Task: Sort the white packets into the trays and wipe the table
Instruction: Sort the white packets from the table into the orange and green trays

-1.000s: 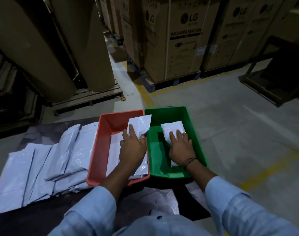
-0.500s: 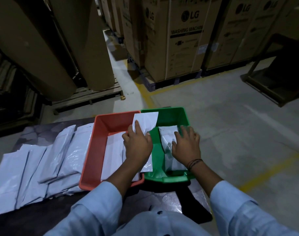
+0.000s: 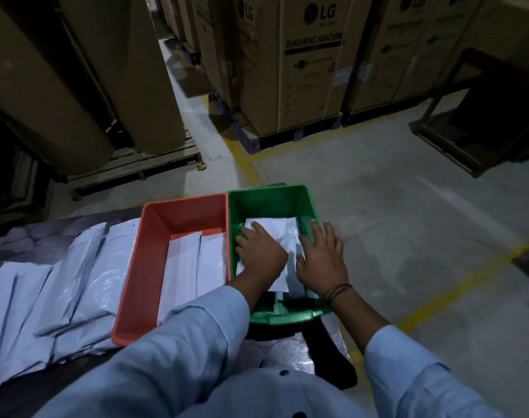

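A red tray and a green tray stand side by side on the dark table. White packets lie flat in the red tray. In the green tray my left hand presses down on a white packet, fingers lying over it. My right hand rests flat with spread fingers on the packets at the tray's right side. A pile of several white packets covers the table left of the red tray.
The table's right end stops just past the green tray, with concrete floor beyond. Large cardboard boxes on pallets and big brown rolls stand behind the table.
My left hand carried its packet from over the red tray's edge into the green tray and laid it down. My right hand shifted to the tray's right side, fingers spread.
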`<state>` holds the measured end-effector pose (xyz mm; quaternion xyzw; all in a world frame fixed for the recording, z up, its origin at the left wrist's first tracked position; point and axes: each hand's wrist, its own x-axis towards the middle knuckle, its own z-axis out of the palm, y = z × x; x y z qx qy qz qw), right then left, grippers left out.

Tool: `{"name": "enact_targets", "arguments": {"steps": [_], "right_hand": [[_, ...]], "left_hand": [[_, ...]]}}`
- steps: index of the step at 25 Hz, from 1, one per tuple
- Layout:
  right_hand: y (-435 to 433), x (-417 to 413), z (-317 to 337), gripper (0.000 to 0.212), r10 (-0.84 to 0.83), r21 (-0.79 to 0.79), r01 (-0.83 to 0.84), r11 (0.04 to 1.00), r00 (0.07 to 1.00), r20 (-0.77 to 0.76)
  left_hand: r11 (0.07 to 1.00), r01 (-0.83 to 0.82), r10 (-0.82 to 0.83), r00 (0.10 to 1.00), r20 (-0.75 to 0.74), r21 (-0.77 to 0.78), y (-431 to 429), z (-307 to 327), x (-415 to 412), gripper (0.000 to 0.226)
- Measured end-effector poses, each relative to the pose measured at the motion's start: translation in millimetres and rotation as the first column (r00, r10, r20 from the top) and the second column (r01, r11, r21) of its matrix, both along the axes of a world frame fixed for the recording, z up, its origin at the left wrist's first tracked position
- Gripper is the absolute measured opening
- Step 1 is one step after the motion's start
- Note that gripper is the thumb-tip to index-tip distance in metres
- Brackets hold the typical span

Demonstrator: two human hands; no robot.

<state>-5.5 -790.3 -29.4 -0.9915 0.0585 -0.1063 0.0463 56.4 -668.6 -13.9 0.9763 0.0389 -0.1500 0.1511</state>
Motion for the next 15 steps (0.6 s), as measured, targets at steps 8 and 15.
{"name": "enact_targets", "arguments": {"steps": [8, 15], "right_hand": [[-2.1, 4.1, -10.3, 0.047, 0.042, -0.046, -0.044, 0.998, 0.998, -0.049], [-5.4, 15.1, -9.0, 0.043, 0.086, -0.075, -0.092, 0.993, 0.993, -0.081]], "left_hand": [[0.858, 0.472, -0.420, 0.872, -0.252, 0.204, 29.3, -54.8, -13.3, 0.105], [0.806, 0.514, -0.451, 0.854, -0.259, 0.294, 34.0, -51.7, -1.4, 0.095]]}}
